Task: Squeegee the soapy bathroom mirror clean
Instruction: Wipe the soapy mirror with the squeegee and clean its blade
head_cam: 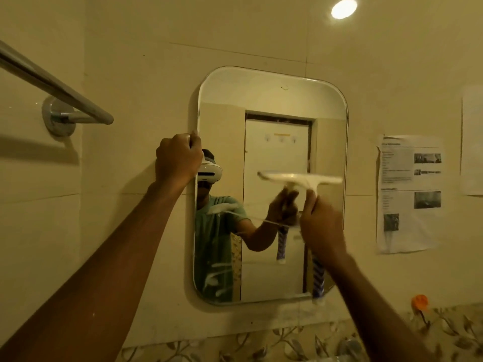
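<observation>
Both forearms rise from the lower frame toward the mirror. Right hand is wrapped shut around the neck of the squeegee, just below the blade; the blue-striped lower handle trails out beneath the fist toward 6 o'clock. Blade lies level across the glass at roughly mid-height, right of centre, blurred.

Assessment: the tool appears light and stiff, the rubber edge being its only soft part; wet soap would likely make the handle slippery, so the high grip suits blade control. Glass is rigid and fragile, and firm, even pressure is advised.

Left hand is curled closed over the mirror's edge at 9 o'clock, apparently steadying it. Soap streaks persist at 7 o'clock. Towel rail lies at 10 o'clock, printed notice at 3 o'clock.
</observation>
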